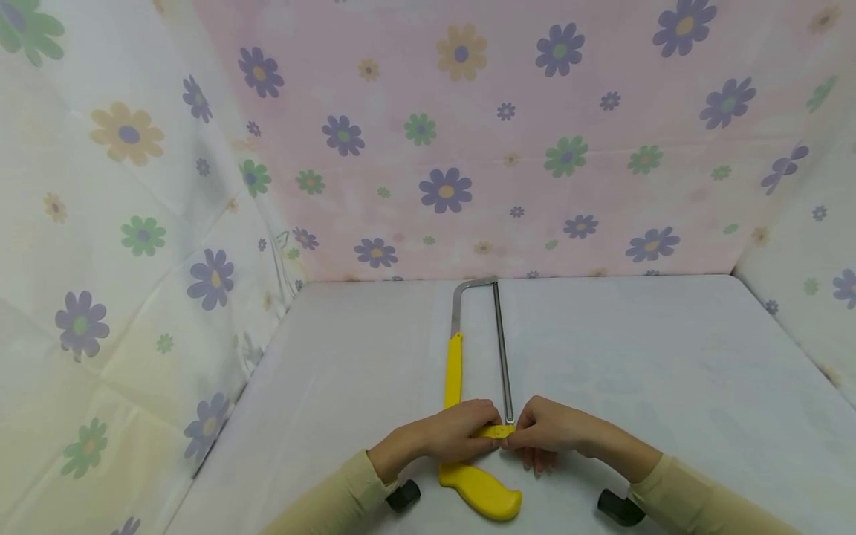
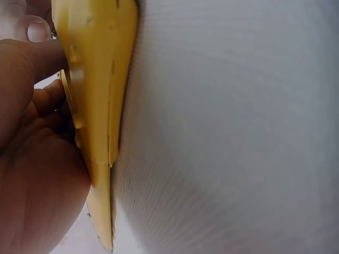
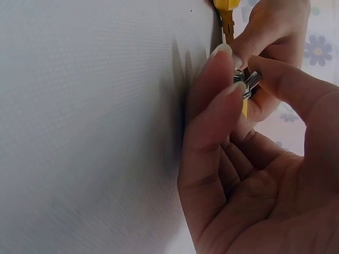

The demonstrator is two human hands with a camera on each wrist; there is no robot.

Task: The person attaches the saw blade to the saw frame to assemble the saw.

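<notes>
A hacksaw [image 1: 483, 492] with a yellow handle and a grey metal front bow lies flat on the white table. Its narrow blade [image 1: 503, 349] runs along the right side, away from the person. My left hand [image 1: 451, 432] grips the yellow frame just above the handle; the left wrist view shows the thumb against the yellow body [image 2: 92, 90]. At the near end of the blade, my right hand [image 1: 558, 425] pinches a small metal wing nut [image 3: 253, 80] between thumb and fingers. In the head view the fingers hide that nut.
The white table [image 1: 635, 349] reaches back to a pink flowered cloth [image 1: 495, 148]. More flowered cloth hangs at the left and right. Black wrist devices [image 1: 620, 508] sit under both forearms, close to the tabletop.
</notes>
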